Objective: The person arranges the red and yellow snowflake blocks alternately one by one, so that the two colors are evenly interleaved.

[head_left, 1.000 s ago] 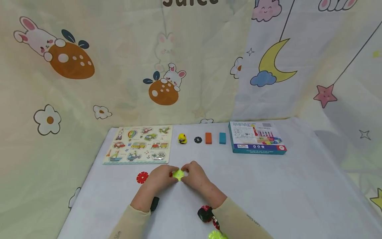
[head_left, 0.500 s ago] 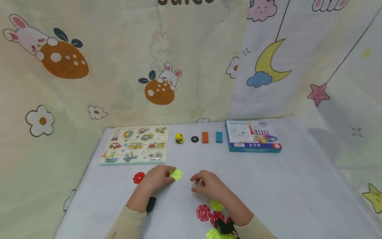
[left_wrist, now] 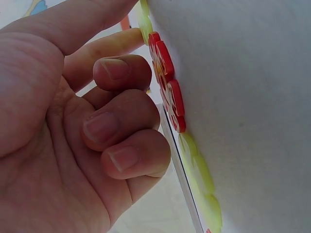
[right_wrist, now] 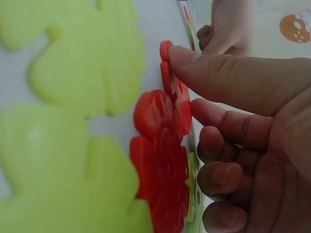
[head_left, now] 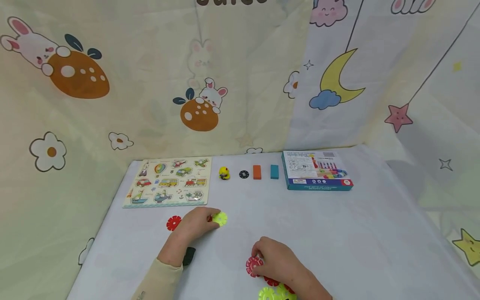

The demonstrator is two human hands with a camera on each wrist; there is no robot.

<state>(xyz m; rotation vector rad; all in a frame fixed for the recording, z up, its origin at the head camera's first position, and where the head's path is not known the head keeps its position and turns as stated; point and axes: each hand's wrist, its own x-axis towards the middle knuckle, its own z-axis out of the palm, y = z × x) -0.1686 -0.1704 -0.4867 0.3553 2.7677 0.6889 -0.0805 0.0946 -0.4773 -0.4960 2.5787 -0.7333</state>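
Observation:
On the white cloth, my left hand holds a yellow-green notched flower disc between thumb and forefinger. The left wrist view shows red discs and another yellow-green disc lined up along the cloth beside that hand's curled fingers. Left of the hand, one more red disc peeks out. Nearer the body, my right hand pinches a red disc, thumb at its edge and forefinger on the far side. Close by lie another red disc and yellow-green discs, partly covered by the right hand.
A picture puzzle board lies at the back left. Beside it, in a row, are a yellow duck toy, a black round chip, an orange block and a blue block. A flat box stands at back right.
My right hand has left the yellow-green disc and moved down and right to the loose discs, where it now pinches a red one. The left hand stays at its disc.

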